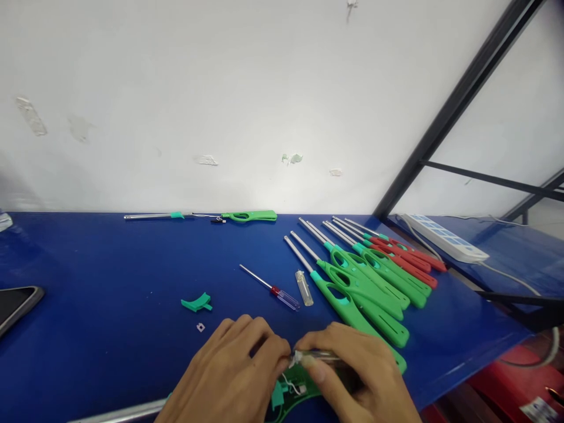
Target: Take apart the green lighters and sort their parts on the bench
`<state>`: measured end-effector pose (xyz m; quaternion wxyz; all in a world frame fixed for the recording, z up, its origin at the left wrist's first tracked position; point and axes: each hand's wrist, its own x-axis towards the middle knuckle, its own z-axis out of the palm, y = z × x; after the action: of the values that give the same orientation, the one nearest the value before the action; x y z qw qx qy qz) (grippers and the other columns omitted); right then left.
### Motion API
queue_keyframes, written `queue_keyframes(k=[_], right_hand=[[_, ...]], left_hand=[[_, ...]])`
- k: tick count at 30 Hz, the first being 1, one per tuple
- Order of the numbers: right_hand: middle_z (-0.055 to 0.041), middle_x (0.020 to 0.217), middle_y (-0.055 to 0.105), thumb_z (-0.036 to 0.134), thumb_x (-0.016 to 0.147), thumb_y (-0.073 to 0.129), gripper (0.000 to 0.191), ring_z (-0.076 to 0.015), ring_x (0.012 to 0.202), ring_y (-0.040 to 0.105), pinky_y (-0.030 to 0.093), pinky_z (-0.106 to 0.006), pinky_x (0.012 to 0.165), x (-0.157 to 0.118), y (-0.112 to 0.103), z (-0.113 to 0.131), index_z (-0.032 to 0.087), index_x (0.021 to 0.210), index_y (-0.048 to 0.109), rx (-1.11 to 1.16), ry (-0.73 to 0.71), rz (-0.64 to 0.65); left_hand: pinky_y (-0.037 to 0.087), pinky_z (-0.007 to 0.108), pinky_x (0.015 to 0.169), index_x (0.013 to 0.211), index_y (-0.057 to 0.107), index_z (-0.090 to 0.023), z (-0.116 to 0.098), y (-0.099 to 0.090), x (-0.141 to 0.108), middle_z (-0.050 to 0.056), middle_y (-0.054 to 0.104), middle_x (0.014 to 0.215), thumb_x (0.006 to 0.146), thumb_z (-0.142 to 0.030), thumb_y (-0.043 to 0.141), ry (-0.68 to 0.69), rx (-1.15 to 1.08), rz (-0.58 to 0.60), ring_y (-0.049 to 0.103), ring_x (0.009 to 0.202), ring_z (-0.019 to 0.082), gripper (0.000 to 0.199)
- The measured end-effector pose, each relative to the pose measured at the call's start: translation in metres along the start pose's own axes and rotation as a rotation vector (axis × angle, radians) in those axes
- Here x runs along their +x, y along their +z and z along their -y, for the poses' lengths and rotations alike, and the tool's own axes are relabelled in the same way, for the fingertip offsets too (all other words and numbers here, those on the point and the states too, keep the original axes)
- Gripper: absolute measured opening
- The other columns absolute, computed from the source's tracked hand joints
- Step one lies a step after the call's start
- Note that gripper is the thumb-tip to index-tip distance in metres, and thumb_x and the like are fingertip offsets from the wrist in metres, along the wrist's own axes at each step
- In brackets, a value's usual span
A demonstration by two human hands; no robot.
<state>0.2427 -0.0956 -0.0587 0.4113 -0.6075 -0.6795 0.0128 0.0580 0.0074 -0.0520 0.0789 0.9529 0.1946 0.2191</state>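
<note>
My right hand (359, 370) grips a clear fuel tank (328, 356) between thumb and fingers, its valve end pointing left. My left hand (238, 367) is closed, its fingertips pinched at that valve end; what they hold is hidden. Beneath both hands lies an opened green gas lighter shell (304, 402) with a teal part (277, 395) and white wire (289, 385) inside. A metal lighter tube (121, 413) sticks out to the left under my left hand. Ahead lie a screwdriver (282, 295), another clear fuel tank (304, 288), a teal trigger (196, 302) and a small pale piece (200, 327).
Several green lighters (365, 279) and red lighters (408, 258) lie fanned out at the right on the blue table (110, 276). A disassembled green lighter (251, 216) lies along the wall. A phone (20, 302) is at left; a power strip (445, 238) sits beyond the black frame (423, 147).
</note>
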Motion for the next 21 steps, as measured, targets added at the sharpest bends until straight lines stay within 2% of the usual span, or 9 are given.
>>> queue_keyframes(k=[4,7,13,21], right_hand=[[0.0019,0.083,0.077,0.033,0.093,0.064,0.009,-0.0167,0.071,0.073,0.055,-0.024,0.060,-0.0005,0.0015,-0.0006,0.029,0.097,0.072,-0.016,0.030,-0.001],[0.0015,0.083,0.076,0.033,0.093,0.065,0.012,-0.0159,0.070,0.072,0.057,-0.023,0.061,-0.0005,0.0017,-0.0035,0.029,0.102,0.072,-0.014,0.012,0.001],[0.0024,0.078,0.071,0.028,0.093,0.067,0.016,-0.0121,0.064,0.068,0.054,-0.021,0.059,0.0011,0.0020,-0.0063,0.026,0.108,0.071,0.012,-0.033,0.016],[0.0032,0.077,0.071,0.031,0.097,0.063,0.018,-0.0099,0.062,0.066,0.052,-0.019,0.058,0.0007,0.0021,-0.0087,0.024,0.112,0.069,0.026,-0.101,0.023]], left_hand=[[0.054,0.029,0.074,0.086,0.065,-0.026,0.0003,-0.0012,0.0020,-0.005,0.072,0.081,0.090,-0.014,0.046,0.002,0.038,-0.114,0.068,0.074,0.017,0.023],[0.055,0.029,0.075,0.083,0.064,-0.025,-0.0014,0.0007,0.0040,-0.005,0.072,0.080,0.088,-0.012,0.045,0.034,0.059,-0.129,0.066,0.073,0.017,0.023],[0.055,0.030,0.070,0.079,0.062,-0.023,-0.0024,0.0008,0.0037,-0.004,0.071,0.080,0.084,-0.006,0.044,0.062,0.097,-0.067,0.064,0.071,0.017,0.025],[0.055,0.037,0.081,0.089,0.061,-0.022,0.0010,0.0001,-0.0027,-0.001,0.070,0.092,0.077,-0.007,0.047,0.031,0.072,0.037,0.064,0.083,0.022,0.025]])
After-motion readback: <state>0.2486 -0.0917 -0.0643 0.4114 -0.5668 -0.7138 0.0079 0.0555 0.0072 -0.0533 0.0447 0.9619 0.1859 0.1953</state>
